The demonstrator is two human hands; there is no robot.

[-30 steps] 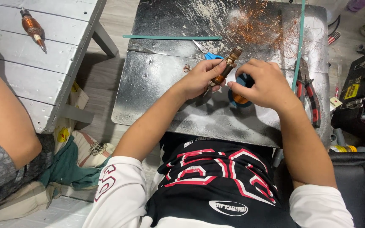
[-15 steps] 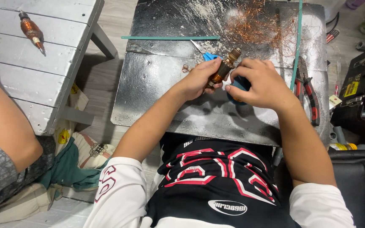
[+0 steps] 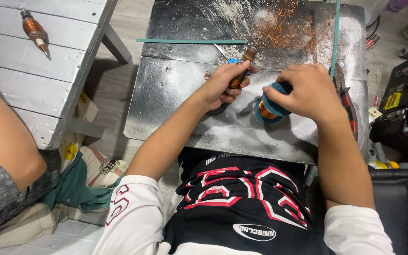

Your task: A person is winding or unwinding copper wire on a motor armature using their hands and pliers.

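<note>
My left hand [image 3: 226, 83] grips a small copper-wound armature [image 3: 242, 70], its brown shaft end pointing up and away from me. My right hand [image 3: 308, 89] rests on a blue spool of copper wire [image 3: 267, 109] that stands on the metal sheet [image 3: 180, 99], fingers wrapped over its top. The two hands are close together over the middle of the sheet. A blue-handled tool [image 3: 232, 59] lies just beyond my left hand, mostly hidden.
A tangle of loose copper wire [image 3: 289, 23] covers the sheet's far side. Red-handled pliers [image 3: 345, 101] lie at the right edge. A second wound armature [image 3: 35, 30] lies on the white wooden bench [image 3: 34, 80] at left. Another person's arm [image 3: 5, 141] is at left.
My right hand has shifted a little, uncovering more of the blue spool. My left hand has tilted the armature more upright.
</note>
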